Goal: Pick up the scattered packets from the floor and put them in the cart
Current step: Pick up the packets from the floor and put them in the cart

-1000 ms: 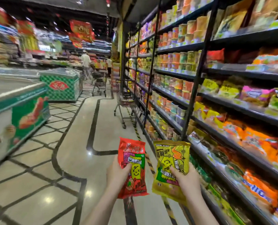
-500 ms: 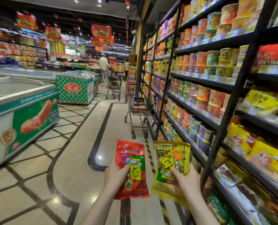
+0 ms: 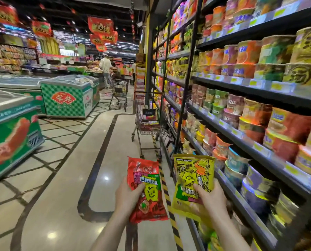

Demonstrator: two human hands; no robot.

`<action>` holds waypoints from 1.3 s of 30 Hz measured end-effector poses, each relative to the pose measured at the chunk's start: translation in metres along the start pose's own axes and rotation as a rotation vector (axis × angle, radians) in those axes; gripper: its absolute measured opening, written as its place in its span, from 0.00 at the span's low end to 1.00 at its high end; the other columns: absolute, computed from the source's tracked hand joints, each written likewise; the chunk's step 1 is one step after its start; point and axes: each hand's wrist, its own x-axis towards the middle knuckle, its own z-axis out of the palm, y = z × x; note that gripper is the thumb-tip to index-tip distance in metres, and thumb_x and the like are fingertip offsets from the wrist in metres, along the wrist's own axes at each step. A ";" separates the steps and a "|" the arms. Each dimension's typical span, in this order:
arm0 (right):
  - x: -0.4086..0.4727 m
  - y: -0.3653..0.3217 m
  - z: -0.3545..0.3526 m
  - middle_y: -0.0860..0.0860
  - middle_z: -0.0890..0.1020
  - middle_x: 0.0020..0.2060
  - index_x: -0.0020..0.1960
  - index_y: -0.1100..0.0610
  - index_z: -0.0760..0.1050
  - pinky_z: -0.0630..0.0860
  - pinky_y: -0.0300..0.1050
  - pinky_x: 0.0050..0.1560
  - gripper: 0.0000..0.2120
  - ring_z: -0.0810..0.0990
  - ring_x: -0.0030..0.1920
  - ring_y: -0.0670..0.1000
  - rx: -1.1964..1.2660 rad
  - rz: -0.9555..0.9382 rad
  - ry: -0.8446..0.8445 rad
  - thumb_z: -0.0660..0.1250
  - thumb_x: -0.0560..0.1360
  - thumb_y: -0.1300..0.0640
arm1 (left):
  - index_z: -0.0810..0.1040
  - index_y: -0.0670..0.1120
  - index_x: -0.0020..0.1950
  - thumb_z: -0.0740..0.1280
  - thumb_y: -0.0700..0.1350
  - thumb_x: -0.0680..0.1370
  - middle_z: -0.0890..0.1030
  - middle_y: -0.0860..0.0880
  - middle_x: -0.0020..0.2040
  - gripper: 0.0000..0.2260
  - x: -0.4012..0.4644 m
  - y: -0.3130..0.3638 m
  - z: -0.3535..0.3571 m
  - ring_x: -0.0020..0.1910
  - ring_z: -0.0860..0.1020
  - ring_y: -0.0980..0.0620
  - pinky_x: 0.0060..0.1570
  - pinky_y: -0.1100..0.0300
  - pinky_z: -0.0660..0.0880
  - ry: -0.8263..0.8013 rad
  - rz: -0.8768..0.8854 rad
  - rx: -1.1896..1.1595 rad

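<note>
Head view looks down a supermarket aisle over two raised forearms. The left hand [image 3: 128,197] grips a red packet [image 3: 145,191] by its left edge, thumb curled over the printed front, the packet held upright and facing the camera. Just to the right of it, not touching, the right hand [image 3: 211,200] holds a yellow packet [image 3: 192,185] from its right side, thumb pressed across the lower front, fingers hidden behind. Both packets are off the floor and in the hands, side by side with a narrow gap between them.

Beyond the left hand and above the red packet, farther down the aisle, stands a wire cart [image 3: 147,116] parked close against the shelving [image 3: 256,91], some packaged goods lying in its basket. The shelving runs along the right of the right hand, stacked with cup noodles. A yellow-and-black striped line [image 3: 166,194] on the floor passes between the two packets. Far to the left of the left hand sit green chest freezers [image 3: 69,98]. A second cart [image 3: 118,91] and a person [image 3: 105,67] stand well beyond, at the aisle's end.
</note>
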 end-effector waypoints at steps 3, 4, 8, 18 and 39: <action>0.082 0.003 0.030 0.53 0.81 0.48 0.56 0.57 0.72 0.77 0.49 0.50 0.16 0.80 0.49 0.55 0.006 0.000 -0.007 0.73 0.71 0.59 | 0.72 0.55 0.48 0.71 0.46 0.73 0.82 0.53 0.46 0.09 0.082 -0.011 0.024 0.45 0.82 0.52 0.50 0.52 0.78 0.006 -0.020 0.003; 0.112 0.003 0.041 0.53 0.81 0.48 0.56 0.56 0.72 0.76 0.52 0.54 0.16 0.80 0.50 0.56 -0.003 0.002 -0.006 0.73 0.70 0.59 | 0.73 0.54 0.49 0.71 0.46 0.72 0.83 0.52 0.46 0.09 0.112 -0.013 0.032 0.45 0.82 0.51 0.50 0.52 0.78 0.012 -0.034 -0.002; 0.229 -0.006 0.085 0.55 0.81 0.50 0.56 0.56 0.73 0.75 0.55 0.58 0.16 0.79 0.53 0.58 0.019 0.012 -0.038 0.73 0.70 0.60 | 0.77 0.48 0.54 0.72 0.47 0.70 0.84 0.50 0.47 0.14 0.234 -0.007 0.065 0.44 0.82 0.53 0.47 0.54 0.77 0.051 -0.044 -0.009; 0.468 -0.010 0.211 0.53 0.81 0.51 0.51 0.49 0.72 0.75 0.57 0.59 0.13 0.79 0.53 0.56 0.018 0.030 -0.127 0.72 0.70 0.58 | 0.74 0.50 0.55 0.72 0.49 0.71 0.82 0.51 0.47 0.15 0.482 -0.017 0.120 0.46 0.81 0.51 0.46 0.57 0.74 0.110 -0.084 0.029; 0.961 -0.009 0.455 0.53 0.81 0.55 0.63 0.57 0.73 0.73 0.55 0.62 0.22 0.79 0.56 0.56 -0.033 0.083 -0.072 0.72 0.71 0.59 | 0.71 0.47 0.53 0.72 0.45 0.71 0.77 0.50 0.45 0.15 1.034 -0.037 0.255 0.49 0.77 0.47 0.42 0.59 0.66 0.068 -0.104 0.076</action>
